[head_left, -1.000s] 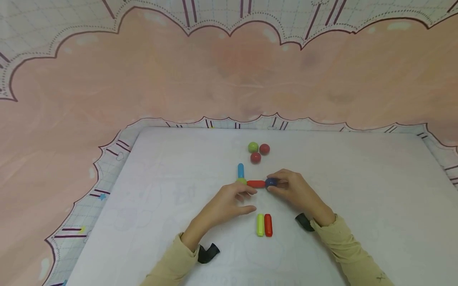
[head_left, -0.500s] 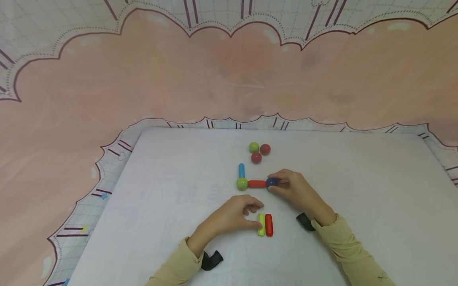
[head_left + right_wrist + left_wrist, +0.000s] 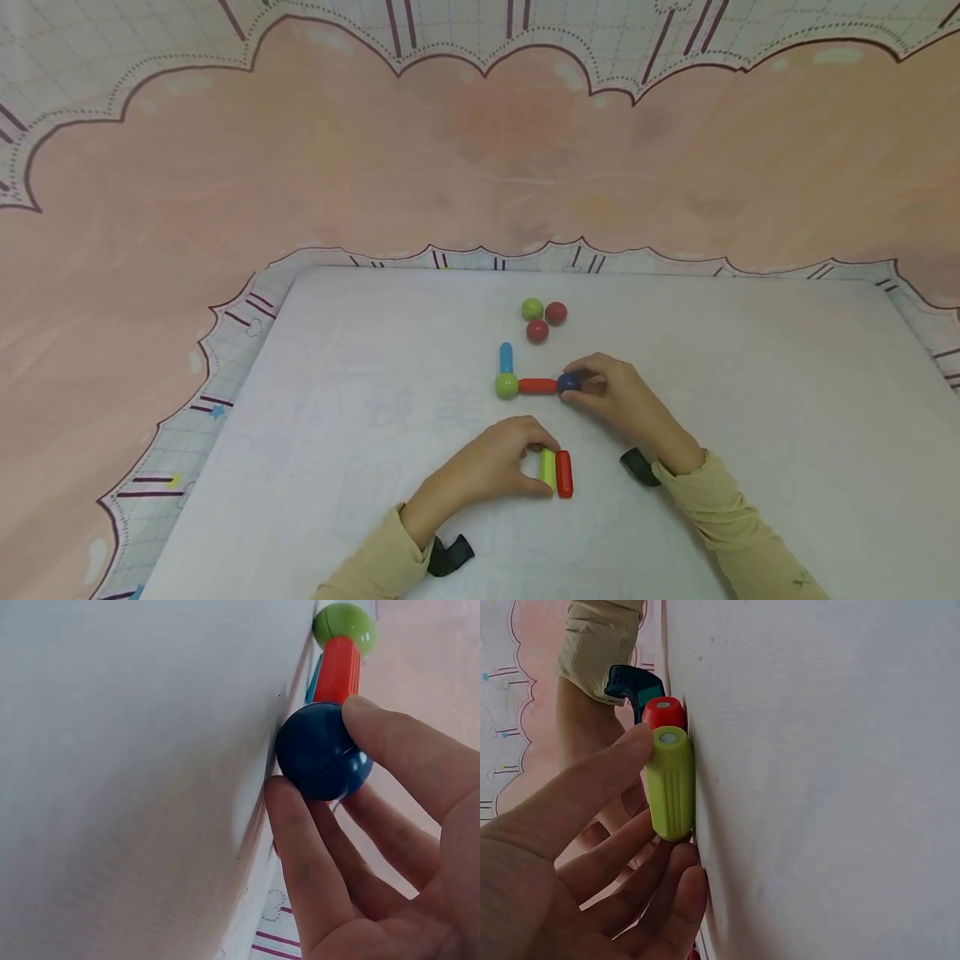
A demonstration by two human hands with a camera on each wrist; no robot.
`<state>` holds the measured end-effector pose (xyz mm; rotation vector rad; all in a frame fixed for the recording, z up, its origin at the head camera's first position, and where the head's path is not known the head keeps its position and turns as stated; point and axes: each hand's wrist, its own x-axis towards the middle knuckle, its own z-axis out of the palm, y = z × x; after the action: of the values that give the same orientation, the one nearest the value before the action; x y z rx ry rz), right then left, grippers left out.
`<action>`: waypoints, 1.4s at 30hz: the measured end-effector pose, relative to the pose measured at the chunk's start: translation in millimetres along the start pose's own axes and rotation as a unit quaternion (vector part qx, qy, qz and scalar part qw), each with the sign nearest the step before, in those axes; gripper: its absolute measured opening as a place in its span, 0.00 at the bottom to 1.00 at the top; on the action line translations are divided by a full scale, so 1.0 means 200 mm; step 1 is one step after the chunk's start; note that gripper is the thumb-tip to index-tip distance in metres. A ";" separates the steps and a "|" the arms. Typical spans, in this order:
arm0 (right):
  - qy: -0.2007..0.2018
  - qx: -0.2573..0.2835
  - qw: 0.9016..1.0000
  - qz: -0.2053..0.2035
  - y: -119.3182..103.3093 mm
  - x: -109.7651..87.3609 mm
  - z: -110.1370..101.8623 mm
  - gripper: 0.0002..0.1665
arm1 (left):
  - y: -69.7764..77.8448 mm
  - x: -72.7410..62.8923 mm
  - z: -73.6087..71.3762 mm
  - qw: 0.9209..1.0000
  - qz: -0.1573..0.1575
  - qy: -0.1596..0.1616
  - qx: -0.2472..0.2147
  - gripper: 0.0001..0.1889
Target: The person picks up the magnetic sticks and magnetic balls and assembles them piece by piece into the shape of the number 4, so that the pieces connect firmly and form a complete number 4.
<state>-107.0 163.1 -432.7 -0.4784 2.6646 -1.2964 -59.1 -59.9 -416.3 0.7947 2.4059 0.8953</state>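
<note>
From the head: pinches the yellow-green rod (image 3: 548, 472) in the left hand (image 3: 491, 458), with the loose red rod (image 3: 565, 474) just beside at three o'clock; toward twelve o'clock, grips the blue ball (image 3: 568, 382) in the right hand (image 3: 617, 395), with the middle red rod (image 3: 537, 387) touching at nine. From the left wrist: sets the thumb (image 3: 634, 747) at the yellow-green rod's eleven o'clock. From the right wrist: sets the thumb (image 3: 371, 720) at the ball's one o'clock, a fingertip (image 3: 281, 796) near eight.
</note>
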 end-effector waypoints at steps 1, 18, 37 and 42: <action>0.004 -0.001 1.000 -0.004 0.00 0.00 0.00 0.19 | 0.00 0.00 0.00 1.000 0.000 0.000 0.002 0.23; 0.026 -0.008 1.000 0.002 0.00 0.00 0.01 0.20 | 0.00 0.01 0.00 1.000 0.003 -0.003 0.007 0.23; 0.019 -0.009 1.000 -0.019 0.01 -0.01 0.00 0.18 | 0.00 0.01 0.00 0.999 0.013 -0.004 0.033 0.24; 0.016 -0.001 1.000 -0.026 0.01 -0.01 -0.01 0.17 | -0.02 0.02 -0.02 0.999 0.014 0.012 0.028 0.24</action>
<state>-105.9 166.2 -433.8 -0.5365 2.6977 -1.3259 -65.5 -61.3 -416.4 0.8451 2.4566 0.8572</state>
